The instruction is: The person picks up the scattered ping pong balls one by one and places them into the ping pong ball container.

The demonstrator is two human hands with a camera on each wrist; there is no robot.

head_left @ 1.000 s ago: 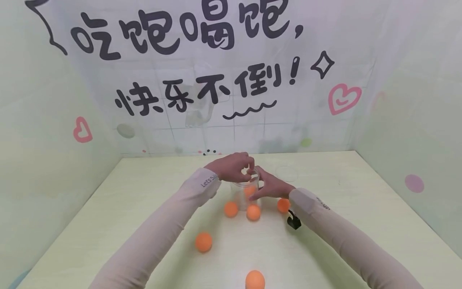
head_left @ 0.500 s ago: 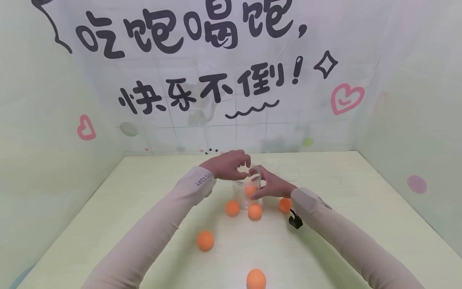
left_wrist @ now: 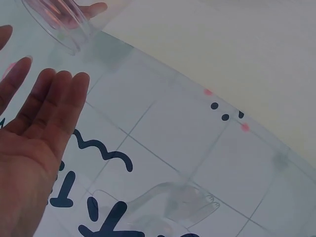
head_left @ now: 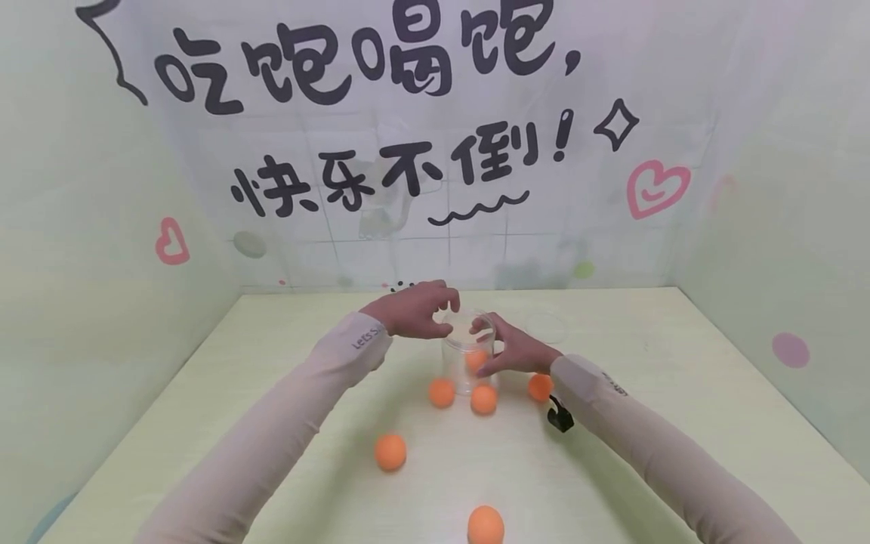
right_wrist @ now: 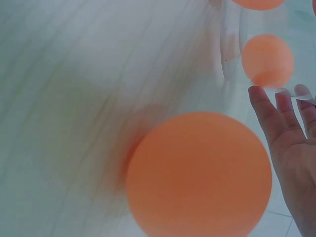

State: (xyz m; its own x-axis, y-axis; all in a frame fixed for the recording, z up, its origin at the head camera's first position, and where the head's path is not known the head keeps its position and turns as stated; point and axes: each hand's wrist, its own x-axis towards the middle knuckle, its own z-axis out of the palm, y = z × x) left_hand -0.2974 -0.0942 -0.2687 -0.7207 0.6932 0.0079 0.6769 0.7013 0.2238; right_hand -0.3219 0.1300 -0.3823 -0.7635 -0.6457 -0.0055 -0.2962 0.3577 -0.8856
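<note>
A clear jar (head_left: 454,364) stands upright on the table with an orange ball (head_left: 476,361) inside. My right hand (head_left: 516,347) grips the jar from the right, thumb in front and fingers round the far side. Left of the jar's mouth, my left hand (head_left: 416,310) hovers with loosely bent fingers and holds nothing. The left wrist view shows that palm bare, apart from the jar (left_wrist: 61,24). Orange balls lie round the jar's foot: one at front left (head_left: 442,393), one in front (head_left: 484,399), and another ball (head_left: 540,387) beside the right wrist.
Nearer on the pale table (head_left: 306,483) lie two more orange balls, one to the left (head_left: 390,452) and one at the front (head_left: 485,524). A clear round lid (head_left: 546,327) lies behind the right hand. A small black object (head_left: 560,415) shows under the right cuff. Printed sheets wall three sides.
My left hand has moved left, away from the jar's mouth. The right hand keeps its grip on the jar. The whole view has shifted slightly.
</note>
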